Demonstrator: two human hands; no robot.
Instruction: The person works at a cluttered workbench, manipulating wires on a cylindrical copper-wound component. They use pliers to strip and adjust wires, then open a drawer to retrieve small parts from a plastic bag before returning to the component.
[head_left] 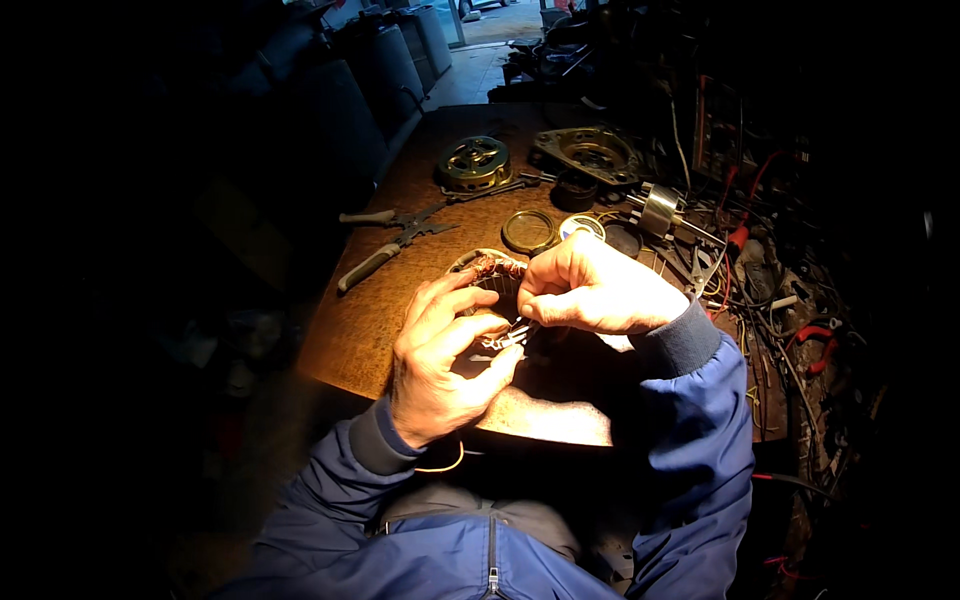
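Note:
A ring-shaped motor stator [490, 266] with copper windings and a slotted inner wall stands between my hands on the lit bench. My left hand [440, 360] curls round its left and near side, fingers reaching over the opening. My right hand [590, 290] is at the right of the ring, thumb and forefinger pinched at the inner edge, on what looks like a thin lead or sleeve, too small to be sure. Short white sleeves or leads [505, 342] show at the near edge by my left thumb. My right hand hides part of the stator.
On the wooden bench [350, 335] lie crossed hand tools [365, 270], a brass-coloured end cover [475, 160], a metal housing [590, 150], a brass ring [530, 230] and a rotor with shaft [660, 212]. Tangled wires and pliers [815, 345] crowd the right edge. Dark drums [395, 65] stand behind.

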